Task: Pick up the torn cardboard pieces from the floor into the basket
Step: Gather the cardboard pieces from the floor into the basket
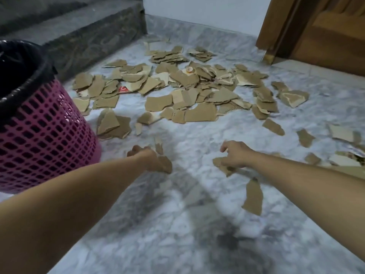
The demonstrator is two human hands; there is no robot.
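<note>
Torn brown cardboard pieces (201,113) lie scattered over the marble floor, thickest in the middle and far part. A pink lattice basket (45,133) lined with a black bag stands at the left. My left hand (144,155) is low over the floor, to the right of the basket, closed on a few cardboard pieces (165,164). My right hand (235,155) is closed on a cardboard piece (222,164) just above the floor. One long piece (253,196) lies below my right forearm.
Dark stone steps (79,30) rise at the back left behind the basket. A wooden door and frame (316,32) stand at the back right. A white wall closes the far side. More scraps and a printed piece (349,157) lie at the right edge.
</note>
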